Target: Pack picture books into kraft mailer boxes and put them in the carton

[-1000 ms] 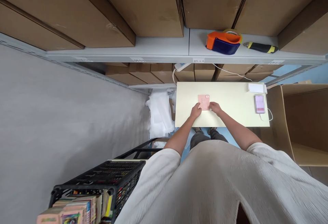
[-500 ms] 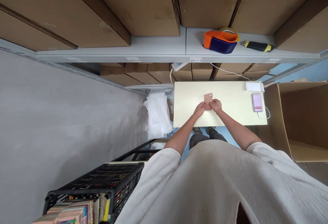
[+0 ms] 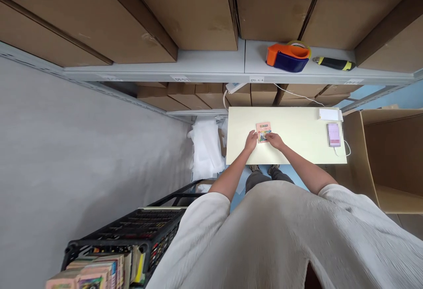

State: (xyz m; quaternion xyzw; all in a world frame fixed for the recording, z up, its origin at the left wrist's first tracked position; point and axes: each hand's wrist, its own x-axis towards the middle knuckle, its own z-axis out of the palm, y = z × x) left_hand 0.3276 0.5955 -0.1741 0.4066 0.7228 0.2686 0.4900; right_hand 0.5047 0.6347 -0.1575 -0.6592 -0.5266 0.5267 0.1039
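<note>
A small pink book (image 3: 263, 127) with a coloured picture on its cover is held over the pale yellow table (image 3: 304, 135). My left hand (image 3: 251, 141) grips its left edge, with the fingers partly hidden. At its lower right, my right hand (image 3: 275, 140) is closed on the edge, thumb and fingers over part of the cover.
A phone (image 3: 334, 135) with a cable and a white box (image 3: 328, 114) lie at the table's right end. On the shelf above are a tape dispenser (image 3: 287, 57), a cutter (image 3: 335, 63) and cartons (image 3: 185, 11). A large open carton (image 3: 358, 148) stands right; a black crate (image 3: 148, 236) of books, lower left.
The book has been turned over: its plain back showed before, and its picture cover shows now. Both hands have moved slightly left, and the left hand has shifted its grip. The view has tilted slightly.
</note>
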